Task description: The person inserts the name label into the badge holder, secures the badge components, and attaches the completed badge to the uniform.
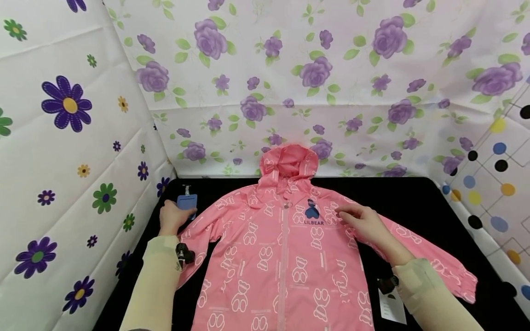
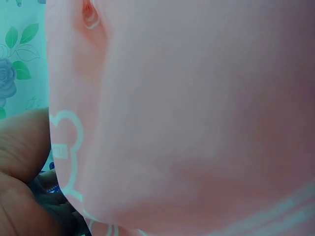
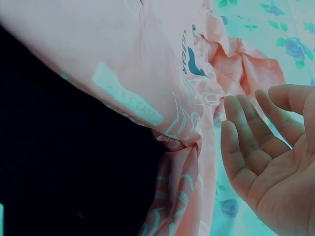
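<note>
A pink hooded jacket (image 1: 261, 248) with white bear outlines and a navy LILBEAR print lies front up, its zipper down the middle. My left hand (image 1: 171, 217) is beside the sleeve on the left, its thumb reaching toward the lower part of a blue badge holder (image 1: 187, 201). Whether it grips anything is hidden; in the left wrist view, pink fabric (image 2: 187, 108) fills most of the picture. Above the chest near the print, my right hand (image 1: 364, 225) has loosely bent fingers, and the right wrist view shows a bare palm.
Under the jacket is a black table (image 1: 397, 197). A white tag (image 1: 392, 305) lies beside the jacket, near my right forearm. Flower-printed cloth (image 1: 248, 82) hangs behind the table, with more patterned cloth on both sides.
</note>
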A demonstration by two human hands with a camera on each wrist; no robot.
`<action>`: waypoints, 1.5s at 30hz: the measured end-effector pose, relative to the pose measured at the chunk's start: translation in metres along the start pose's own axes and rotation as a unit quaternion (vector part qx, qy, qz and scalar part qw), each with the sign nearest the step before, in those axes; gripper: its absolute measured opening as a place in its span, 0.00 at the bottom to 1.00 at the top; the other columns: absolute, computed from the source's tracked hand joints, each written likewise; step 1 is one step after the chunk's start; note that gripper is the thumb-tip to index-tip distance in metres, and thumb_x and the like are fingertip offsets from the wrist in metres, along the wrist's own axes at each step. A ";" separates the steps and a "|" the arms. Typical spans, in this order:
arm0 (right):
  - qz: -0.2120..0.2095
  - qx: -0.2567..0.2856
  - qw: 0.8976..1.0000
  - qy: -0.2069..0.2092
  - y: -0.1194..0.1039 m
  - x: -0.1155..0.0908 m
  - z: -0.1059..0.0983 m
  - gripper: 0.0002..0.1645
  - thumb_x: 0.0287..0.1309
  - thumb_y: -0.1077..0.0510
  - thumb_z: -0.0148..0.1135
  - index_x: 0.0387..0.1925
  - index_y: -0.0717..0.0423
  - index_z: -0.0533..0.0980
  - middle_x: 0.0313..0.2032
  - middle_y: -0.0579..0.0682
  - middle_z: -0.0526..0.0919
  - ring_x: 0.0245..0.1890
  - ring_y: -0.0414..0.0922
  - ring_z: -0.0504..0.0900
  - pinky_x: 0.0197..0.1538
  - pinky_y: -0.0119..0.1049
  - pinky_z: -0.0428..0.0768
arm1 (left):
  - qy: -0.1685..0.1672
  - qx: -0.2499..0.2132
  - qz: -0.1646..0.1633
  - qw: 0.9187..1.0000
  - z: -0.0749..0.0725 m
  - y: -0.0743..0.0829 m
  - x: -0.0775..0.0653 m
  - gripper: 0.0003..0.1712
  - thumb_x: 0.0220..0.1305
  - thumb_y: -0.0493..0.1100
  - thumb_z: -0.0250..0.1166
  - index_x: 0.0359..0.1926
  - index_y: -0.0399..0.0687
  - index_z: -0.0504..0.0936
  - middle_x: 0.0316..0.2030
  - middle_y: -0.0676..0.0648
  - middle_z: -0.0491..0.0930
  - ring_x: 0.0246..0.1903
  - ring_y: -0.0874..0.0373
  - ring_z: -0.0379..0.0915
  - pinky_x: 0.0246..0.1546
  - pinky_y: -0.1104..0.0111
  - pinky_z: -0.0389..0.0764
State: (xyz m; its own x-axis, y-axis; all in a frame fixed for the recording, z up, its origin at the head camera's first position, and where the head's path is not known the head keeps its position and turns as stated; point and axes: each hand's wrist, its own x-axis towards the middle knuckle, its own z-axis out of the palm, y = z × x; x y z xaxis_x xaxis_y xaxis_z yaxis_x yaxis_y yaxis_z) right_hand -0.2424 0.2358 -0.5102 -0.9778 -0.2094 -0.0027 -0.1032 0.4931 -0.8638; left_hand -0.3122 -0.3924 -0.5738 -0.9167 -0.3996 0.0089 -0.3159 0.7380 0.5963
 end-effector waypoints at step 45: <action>-0.027 0.027 0.999 0.010 0.004 0.005 -0.005 0.22 0.80 0.53 0.62 0.64 0.63 0.81 0.54 0.65 0.87 0.50 0.58 0.89 0.52 0.47 0.89 | -0.040 -0.373 -0.125 0.919 -0.025 0.072 -0.056 0.46 0.71 0.40 0.73 0.82 0.41 0.59 0.72 0.33 0.65 0.53 0.51 0.80 0.55 0.66 0.83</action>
State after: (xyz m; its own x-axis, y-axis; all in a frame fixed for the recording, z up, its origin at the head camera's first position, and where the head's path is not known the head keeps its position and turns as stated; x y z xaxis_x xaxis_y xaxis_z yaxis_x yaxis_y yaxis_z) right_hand -0.2490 0.2410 -0.5110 -0.9748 -0.2162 0.0542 -0.1461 0.4357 -0.8882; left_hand -0.2771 -0.3307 -0.5111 -0.8625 -0.4430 -0.2448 -0.2913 0.0390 0.9558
